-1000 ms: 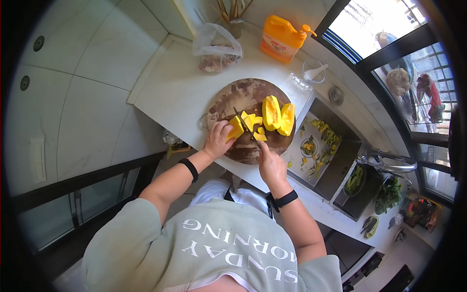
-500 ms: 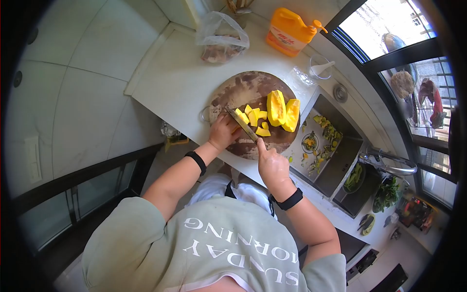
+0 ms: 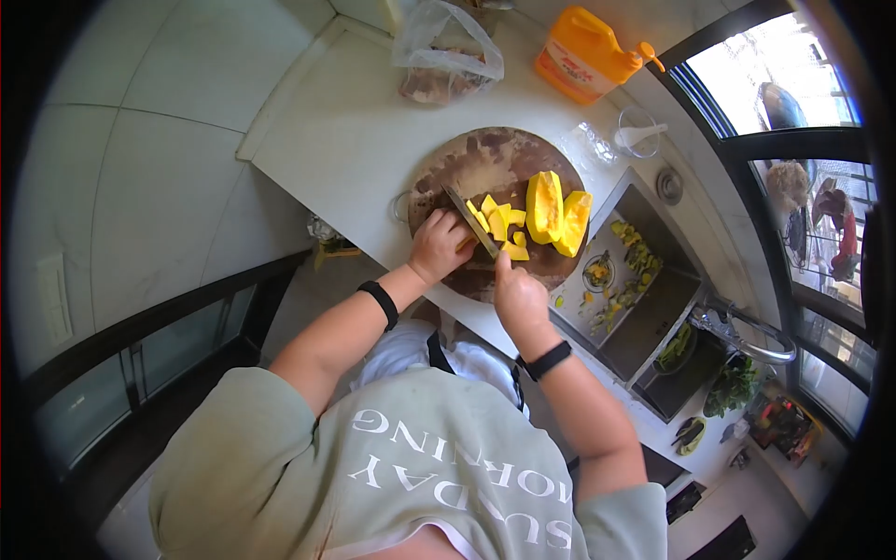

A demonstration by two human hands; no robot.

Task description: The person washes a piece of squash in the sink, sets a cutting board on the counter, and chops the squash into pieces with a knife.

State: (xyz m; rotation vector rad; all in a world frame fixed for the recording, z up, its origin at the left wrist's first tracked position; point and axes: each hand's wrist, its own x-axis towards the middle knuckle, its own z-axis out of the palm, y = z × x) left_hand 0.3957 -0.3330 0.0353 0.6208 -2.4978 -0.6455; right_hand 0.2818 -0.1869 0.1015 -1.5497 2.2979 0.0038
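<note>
A round wooden cutting board (image 3: 467,161) lies on the counter with pumpkin on it. My right hand (image 3: 521,301) grips a kitchen knife (image 3: 474,223), its blade slanting up and left across the board. My left hand (image 3: 439,248) is closed just left of the blade, fingers curled over a piece of pumpkin that they mostly hide. Several cut pumpkin chunks (image 3: 498,220) lie right of the blade, some against it. Beyond them rest two large peeled pumpkin pieces, one hollowed (image 3: 543,210) and one to its right (image 3: 572,224).
The sink (image 3: 611,266) on the right holds peelings and a drain strainer (image 3: 598,273). A plastic bag of what looks like meat (image 3: 446,79), an orange jug (image 3: 586,58) and a clear bowl with a white spoon (image 3: 638,133) stand behind the board. A faucet (image 3: 747,334) arches over the second basin.
The camera view has shifted, so the counter sits a little farther right and higher. The knife stays at the left of the chunks, with my left hand close beside it.
</note>
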